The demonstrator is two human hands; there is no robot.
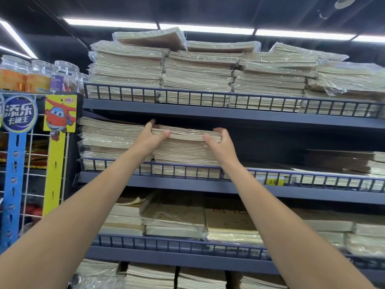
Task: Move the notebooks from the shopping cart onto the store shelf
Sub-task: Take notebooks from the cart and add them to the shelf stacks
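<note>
Reference item: the centre stack (185, 155) of notebooks on the second level of the store shelf (312, 196).

1. Position. The notebook bundle (187, 133) lies flat on top of the centre stack, spines facing outward. The shopping cart is not in view.
2. Grip. The left hand (152, 135) holds the bundle's left end, with fingers laid over the top cover and the thumb against the front edge. The right hand (224, 142) holds the right end, with fingers curled over the top corner and the thumb along the front edge. Neither hand is slack. Holding both ends likely keeps the thin, limp notebooks from sagging or fanning apart.
3. Clearance. The shelf board (229, 115) directly above the centre stack leaves only a narrow gap, so the bundle has to go in level.
4. Retention. The wire rail (187, 166) in front of the centre stack restrains only its lower notebooks. The bundle sits above the rail and probably needs pushing fully back before it is released.
5. Neighbours. A wrapped stack (110, 134) of similar height stands just left of the centre stack.
</note>
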